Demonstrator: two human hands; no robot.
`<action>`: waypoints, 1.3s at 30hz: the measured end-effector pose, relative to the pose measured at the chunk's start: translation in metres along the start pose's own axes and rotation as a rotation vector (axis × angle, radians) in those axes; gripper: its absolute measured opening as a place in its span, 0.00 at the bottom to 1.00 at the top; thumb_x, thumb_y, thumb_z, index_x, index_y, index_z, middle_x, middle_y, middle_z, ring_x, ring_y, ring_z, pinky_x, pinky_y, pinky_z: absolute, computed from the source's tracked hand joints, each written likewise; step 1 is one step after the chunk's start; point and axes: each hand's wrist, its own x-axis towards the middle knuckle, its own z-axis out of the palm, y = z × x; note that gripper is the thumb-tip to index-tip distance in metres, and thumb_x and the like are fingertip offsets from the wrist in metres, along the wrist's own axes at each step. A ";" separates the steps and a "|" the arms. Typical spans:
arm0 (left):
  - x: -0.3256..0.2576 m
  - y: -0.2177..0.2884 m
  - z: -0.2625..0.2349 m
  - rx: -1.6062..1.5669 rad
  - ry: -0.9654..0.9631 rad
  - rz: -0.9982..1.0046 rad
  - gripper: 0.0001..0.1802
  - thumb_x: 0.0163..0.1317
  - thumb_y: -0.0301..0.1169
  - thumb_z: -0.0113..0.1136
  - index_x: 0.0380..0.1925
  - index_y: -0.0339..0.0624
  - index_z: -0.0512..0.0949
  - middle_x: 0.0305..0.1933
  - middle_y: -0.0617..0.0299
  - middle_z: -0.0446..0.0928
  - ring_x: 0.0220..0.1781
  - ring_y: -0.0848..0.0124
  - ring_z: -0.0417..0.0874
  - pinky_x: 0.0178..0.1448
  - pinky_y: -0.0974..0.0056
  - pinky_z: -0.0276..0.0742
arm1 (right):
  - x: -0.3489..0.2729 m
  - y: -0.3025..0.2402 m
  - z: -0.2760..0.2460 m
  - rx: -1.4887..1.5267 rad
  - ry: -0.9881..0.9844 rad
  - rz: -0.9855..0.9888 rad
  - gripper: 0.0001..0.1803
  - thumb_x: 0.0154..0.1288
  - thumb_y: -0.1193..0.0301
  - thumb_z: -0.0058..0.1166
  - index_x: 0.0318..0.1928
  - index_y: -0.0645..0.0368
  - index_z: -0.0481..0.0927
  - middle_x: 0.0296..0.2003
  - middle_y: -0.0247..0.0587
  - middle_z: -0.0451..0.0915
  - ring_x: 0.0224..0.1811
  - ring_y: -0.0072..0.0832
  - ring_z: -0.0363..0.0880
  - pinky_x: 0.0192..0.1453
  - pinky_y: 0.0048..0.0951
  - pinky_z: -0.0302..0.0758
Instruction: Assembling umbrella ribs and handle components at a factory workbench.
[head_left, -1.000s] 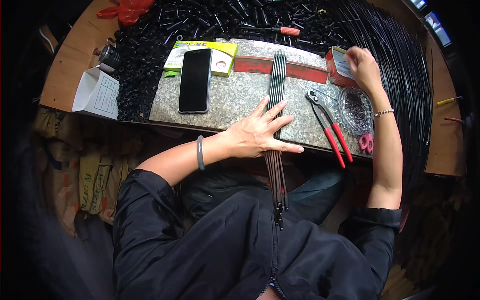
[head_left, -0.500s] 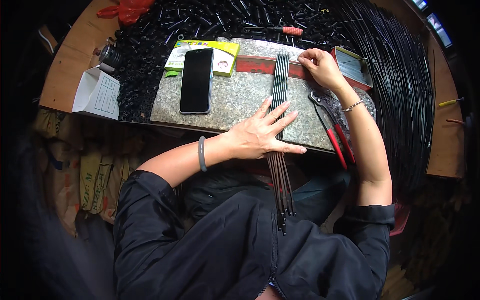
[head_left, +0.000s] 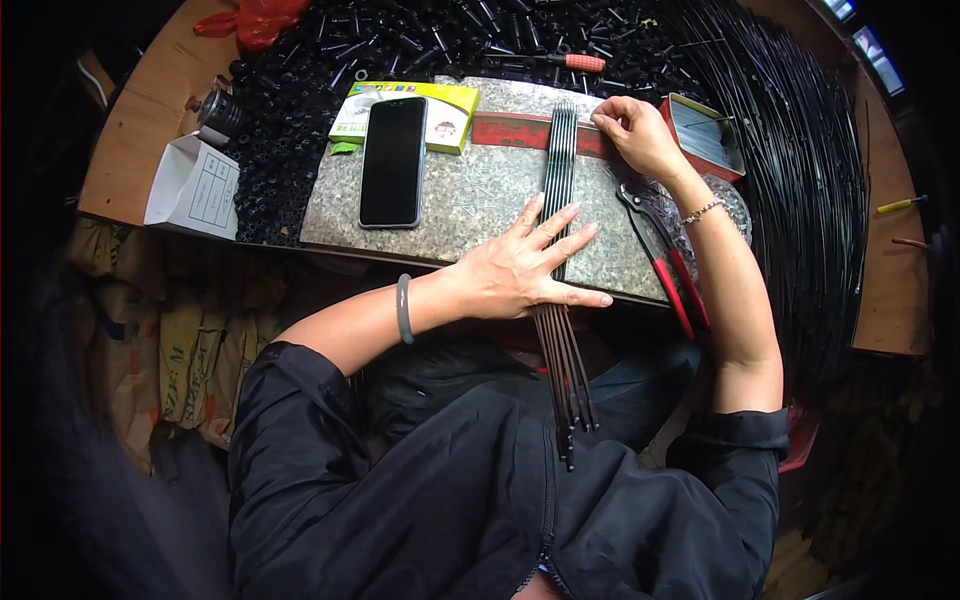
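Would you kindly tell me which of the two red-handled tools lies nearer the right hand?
The red-handled pliers, lying on the slab just below the right hand; the red-handled screwdriver sits farther up among the black parts.

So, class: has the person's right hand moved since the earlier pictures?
Yes. The right hand has moved left, from the small red box to the rods' far end.

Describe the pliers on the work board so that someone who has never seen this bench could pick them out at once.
Start at the speckled grey board in the middle of the bench. At its right edge, just under the right hand and its forearm, lie the pliers, dark metal jaws pointing up-left. Their long red handles set them apart from the black rods and black parts around them.
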 end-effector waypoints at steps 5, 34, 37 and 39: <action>0.000 0.000 -0.001 -0.018 -0.012 0.002 0.25 0.59 0.46 0.50 0.58 0.86 0.62 0.65 0.47 0.57 0.66 0.43 0.59 0.62 0.34 0.56 | 0.002 0.001 0.002 -0.027 0.018 -0.007 0.10 0.58 0.68 0.54 0.34 0.63 0.79 0.29 0.44 0.80 0.32 0.33 0.79 0.41 0.29 0.73; 0.000 -0.003 -0.002 -0.027 -0.085 0.003 0.35 0.52 0.44 0.57 0.60 0.86 0.57 0.67 0.46 0.52 0.68 0.40 0.53 0.64 0.33 0.53 | 0.017 -0.016 0.019 0.059 0.066 -0.307 0.08 0.61 0.76 0.48 0.42 0.60 0.71 0.32 0.35 0.68 0.28 0.21 0.64 0.36 0.21 0.67; 0.000 -0.003 0.000 -0.017 -0.071 0.006 0.33 0.54 0.45 0.55 0.61 0.85 0.56 0.66 0.44 0.54 0.68 0.41 0.54 0.64 0.34 0.53 | 0.022 -0.005 -0.018 -0.039 0.250 -0.223 0.08 0.60 0.72 0.54 0.38 0.62 0.75 0.29 0.33 0.74 0.28 0.21 0.71 0.35 0.23 0.71; -0.001 -0.002 -0.001 -0.013 -0.058 0.003 0.32 0.55 0.46 0.54 0.61 0.85 0.56 0.65 0.43 0.55 0.68 0.42 0.54 0.64 0.34 0.53 | 0.012 -0.005 -0.072 -0.391 0.096 -0.002 0.10 0.56 0.68 0.57 0.32 0.64 0.79 0.25 0.46 0.80 0.28 0.35 0.80 0.35 0.31 0.75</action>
